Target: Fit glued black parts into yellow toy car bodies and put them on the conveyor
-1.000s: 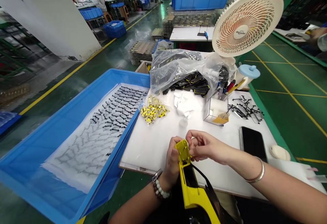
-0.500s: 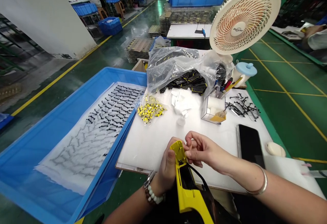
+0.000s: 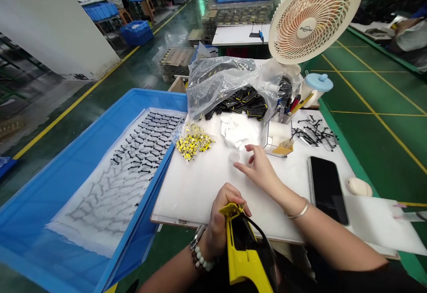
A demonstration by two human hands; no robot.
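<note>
My left hand [image 3: 222, 219] is closed around the upper end of a yellow-and-black plastic piece [image 3: 247, 262], low in the head view near the table's front edge. A thin black strand arches along the right side of this piece; its lower end runs out of view. My right hand [image 3: 262, 168] is apart from it, over the white tabletop [image 3: 200, 186], with thumb and forefinger spread and nothing visible between them. Just left of those fingertips lies a small clear round item [image 3: 234, 156]. Crumpled white material [image 3: 235, 130] is behind it.
A blue tray [image 3: 160, 95] on the left holds rows of small black parts. Yellow-and-black pieces fill a clear bag [image 3: 193, 144]; black parts [image 3: 247, 101] lie under plastic. A fan [image 3: 307, 28], open box [image 3: 278, 139], phone [image 3: 328, 190] and loose black parts [image 3: 315, 130] are rightward.
My right hand has left the yellow-and-black piece, moved up and forward over the table, and spread its fingers. My left hand keeps hold of the piece, which sits slightly lower.
</note>
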